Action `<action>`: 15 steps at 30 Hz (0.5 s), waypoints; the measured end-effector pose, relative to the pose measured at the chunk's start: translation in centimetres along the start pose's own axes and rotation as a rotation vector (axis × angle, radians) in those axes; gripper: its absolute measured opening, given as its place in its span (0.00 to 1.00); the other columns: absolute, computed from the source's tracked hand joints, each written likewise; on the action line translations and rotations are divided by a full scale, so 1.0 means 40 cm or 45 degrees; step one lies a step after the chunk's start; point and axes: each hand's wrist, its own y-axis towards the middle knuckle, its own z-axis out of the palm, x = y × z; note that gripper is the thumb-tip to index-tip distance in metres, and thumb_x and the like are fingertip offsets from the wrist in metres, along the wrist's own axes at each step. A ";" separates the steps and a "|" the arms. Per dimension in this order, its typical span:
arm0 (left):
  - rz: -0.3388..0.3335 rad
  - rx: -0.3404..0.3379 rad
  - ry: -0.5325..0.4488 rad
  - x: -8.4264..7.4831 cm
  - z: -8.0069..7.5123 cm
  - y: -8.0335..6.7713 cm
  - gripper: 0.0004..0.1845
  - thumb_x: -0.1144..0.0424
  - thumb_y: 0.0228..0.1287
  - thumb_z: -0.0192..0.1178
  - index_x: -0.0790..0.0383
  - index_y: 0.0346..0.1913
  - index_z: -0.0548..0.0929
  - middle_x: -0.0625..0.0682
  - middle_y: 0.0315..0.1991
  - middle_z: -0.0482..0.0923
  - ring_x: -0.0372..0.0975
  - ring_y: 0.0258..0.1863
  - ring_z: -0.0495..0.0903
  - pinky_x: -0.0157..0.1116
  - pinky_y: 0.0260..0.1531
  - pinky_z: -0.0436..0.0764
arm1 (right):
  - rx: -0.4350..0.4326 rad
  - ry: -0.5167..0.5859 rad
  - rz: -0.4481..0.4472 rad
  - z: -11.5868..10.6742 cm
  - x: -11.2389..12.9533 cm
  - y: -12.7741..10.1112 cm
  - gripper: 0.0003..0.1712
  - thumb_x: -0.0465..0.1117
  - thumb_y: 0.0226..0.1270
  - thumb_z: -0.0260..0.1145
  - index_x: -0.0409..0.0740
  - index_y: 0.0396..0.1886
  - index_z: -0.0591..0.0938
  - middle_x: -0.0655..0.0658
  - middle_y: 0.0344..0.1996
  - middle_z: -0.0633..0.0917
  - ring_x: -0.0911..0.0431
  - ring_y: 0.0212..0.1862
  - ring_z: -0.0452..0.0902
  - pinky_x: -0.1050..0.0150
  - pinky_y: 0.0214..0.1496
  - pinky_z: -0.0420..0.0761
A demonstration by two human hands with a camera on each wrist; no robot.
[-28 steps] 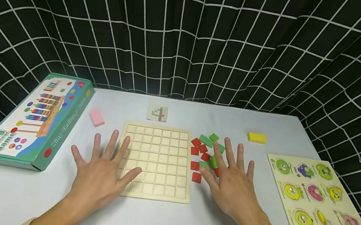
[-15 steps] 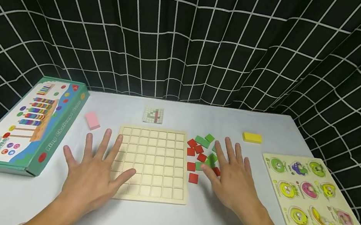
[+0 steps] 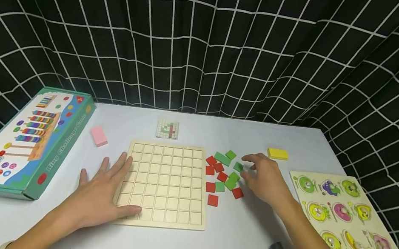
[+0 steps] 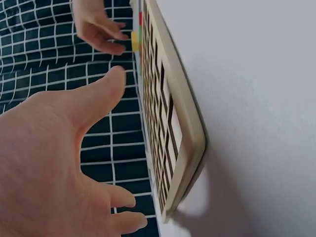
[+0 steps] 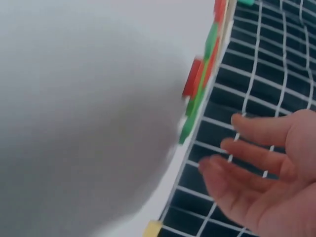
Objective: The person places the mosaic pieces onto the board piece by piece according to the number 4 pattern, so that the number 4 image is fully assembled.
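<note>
A pale wooden board (image 3: pixel 159 223) with a grid of square recesses lies mid-table. My left hand (image 3: pixel 95 199) spreads over its left edge, thumb and fingertips overlapping the rim in the head view; the left wrist view shows the hand (image 4: pixel 54 153) beside the board's corner (image 4: pixel 195 143). To the board's right lie several red tiles (image 3: pixel 213 200) and green tiles (image 3: pixel 222 158). My right hand (image 3: pixel 266 179) hovers at their right side, fingers loosely bent and holding nothing, near a dark green tile (image 3: pixel 238 167). In the right wrist view, the hand (image 5: pixel 266 168) is apart from the tiles.
A small pattern card (image 3: pixel 167 129) lies behind the board. A pink block (image 3: pixel 98 136) and a Ring Challenge Game box (image 3: pixel 27 137) are on the left. On the right are a yellow block (image 3: pixel 277 154) and a fruit puzzle board (image 3: pixel 316 232).
My right hand has lifted from its spread pose over the tiles, moving slightly up and right with its fingers bending. The left hand has shifted lower and turned toward the board's left edge.
</note>
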 end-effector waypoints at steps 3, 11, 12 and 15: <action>0.003 0.041 -0.002 0.012 -0.004 -0.001 0.70 0.21 0.47 0.68 0.58 0.85 0.51 0.56 0.86 0.44 0.71 0.80 0.44 0.85 0.59 0.42 | 0.069 0.042 0.033 -0.004 -0.020 0.033 0.22 0.33 0.64 0.73 0.36 0.59 0.85 0.35 0.55 0.86 0.42 0.50 0.84 0.55 0.44 0.86; 0.052 0.120 0.052 0.030 0.004 -0.002 0.72 0.21 0.44 0.70 0.61 0.84 0.53 0.55 0.86 0.44 0.72 0.80 0.47 0.86 0.58 0.45 | 0.196 0.095 0.066 0.006 -0.051 0.087 0.19 0.33 0.61 0.76 0.38 0.53 0.88 0.39 0.49 0.89 0.48 0.45 0.83 0.61 0.40 0.84; 0.050 0.130 0.049 0.032 0.006 -0.002 0.72 0.22 0.44 0.70 0.61 0.84 0.52 0.55 0.86 0.43 0.72 0.80 0.46 0.86 0.58 0.44 | 0.208 0.099 0.070 0.008 -0.053 0.092 0.18 0.33 0.61 0.76 0.39 0.52 0.88 0.40 0.48 0.89 0.49 0.44 0.83 0.62 0.39 0.84; 0.049 0.161 0.039 0.036 0.011 -0.001 0.72 0.22 0.44 0.70 0.60 0.85 0.51 0.53 0.87 0.41 0.72 0.80 0.44 0.86 0.58 0.43 | 0.223 0.100 0.088 0.011 -0.056 0.100 0.17 0.33 0.60 0.77 0.39 0.50 0.89 0.42 0.42 0.89 0.51 0.40 0.82 0.63 0.38 0.81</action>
